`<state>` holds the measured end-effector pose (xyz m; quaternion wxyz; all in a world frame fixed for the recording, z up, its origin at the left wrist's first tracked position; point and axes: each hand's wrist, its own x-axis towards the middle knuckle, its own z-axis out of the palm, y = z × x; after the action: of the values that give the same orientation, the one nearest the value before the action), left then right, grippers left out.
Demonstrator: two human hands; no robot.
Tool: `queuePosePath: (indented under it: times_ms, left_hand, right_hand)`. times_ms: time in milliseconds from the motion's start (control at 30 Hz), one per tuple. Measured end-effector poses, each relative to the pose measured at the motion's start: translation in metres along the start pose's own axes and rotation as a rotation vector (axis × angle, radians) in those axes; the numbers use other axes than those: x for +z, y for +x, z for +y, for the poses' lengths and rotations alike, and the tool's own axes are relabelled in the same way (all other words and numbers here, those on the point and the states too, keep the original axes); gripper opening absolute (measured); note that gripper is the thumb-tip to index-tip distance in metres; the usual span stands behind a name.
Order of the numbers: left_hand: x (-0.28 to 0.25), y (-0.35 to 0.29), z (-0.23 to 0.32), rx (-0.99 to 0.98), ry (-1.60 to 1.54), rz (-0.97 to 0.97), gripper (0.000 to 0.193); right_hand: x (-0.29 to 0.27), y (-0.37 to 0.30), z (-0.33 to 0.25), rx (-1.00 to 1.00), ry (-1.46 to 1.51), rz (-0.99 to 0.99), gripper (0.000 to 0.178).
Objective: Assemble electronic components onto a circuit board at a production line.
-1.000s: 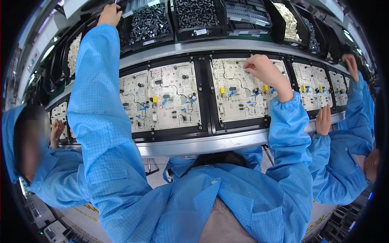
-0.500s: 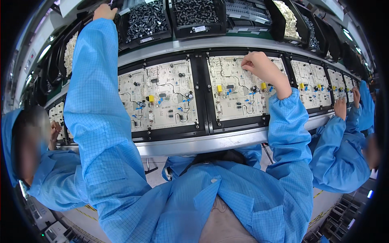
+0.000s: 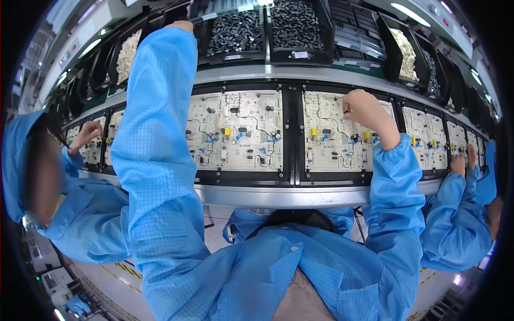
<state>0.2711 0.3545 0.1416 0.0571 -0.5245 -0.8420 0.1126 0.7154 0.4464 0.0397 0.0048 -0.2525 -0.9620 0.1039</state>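
Observation:
My left arm stretches up and away to the row of parts bins. Its hand [image 3: 182, 25] shows only in part beside a black bin of small dark components [image 3: 235, 33], and the fingers are hidden. Over the upper part of a pale circuit board [image 3: 326, 152], my right hand [image 3: 369, 112] is closed in a pinch. A small dark bit shows at its fingertips, too small to name. Another populated board [image 3: 251, 115] lies to the left, partly behind my left sleeve. Yellow, blue and black components stand on both boards, which sit in black frames.
Further bins hold dark parts [image 3: 297, 27], clear plastic strips [image 3: 357, 40] and cream-coloured parts [image 3: 404, 56]. A metal rail [image 3: 278, 197] runs along the near edge. Co-workers in blue sit on both sides; one person's hand [image 3: 88, 134] is over a board at far left.
The whole view has shifted, so boards and bins appear farther right and lower. My right hand has come slightly nearer over its board. My left fingers, partly visible before, are now hidden.

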Motion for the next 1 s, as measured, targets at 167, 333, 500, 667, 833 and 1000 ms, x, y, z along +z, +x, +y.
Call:
queuePosePath:
  times_ms: [167, 333, 500, 667, 833, 1000]
  left_hand:
    - [0.073, 0.019, -0.075, 0.169, -0.476, -0.142, 0.035]
    - [0.087, 0.025, -0.029, 0.106, -0.311, -0.033, 0.034]
    - [0.107, 0.041, -0.053, -0.045, -0.138, 0.011, 0.037]
    - [0.126, 0.06, -0.029, -0.099, -0.126, -0.023, 0.04]
    - [0.146, 0.092, -0.023, -0.016, -0.143, 0.139, 0.031]
    - [0.171, 0.088, -0.089, -0.099, -0.05, 0.177, 0.032]
  right_hand:
    - [-0.043, 0.093, -0.084, -0.396, 0.036, 0.376, 0.008]
    - [-0.034, 0.216, -0.114, -0.466, -0.266, 0.56, 0.006]
    - [-0.011, 0.265, -0.14, -0.392, -0.275, 0.462, 0.013]
    - [-0.003, 0.262, -0.133, -0.333, -0.298, 0.471, 0.015]
    - [-0.012, 0.25, -0.112, -0.408, -0.092, 0.604, 0.015]
    - [-0.034, 0.215, -0.125, -0.525, -0.259, 0.556, 0.007]
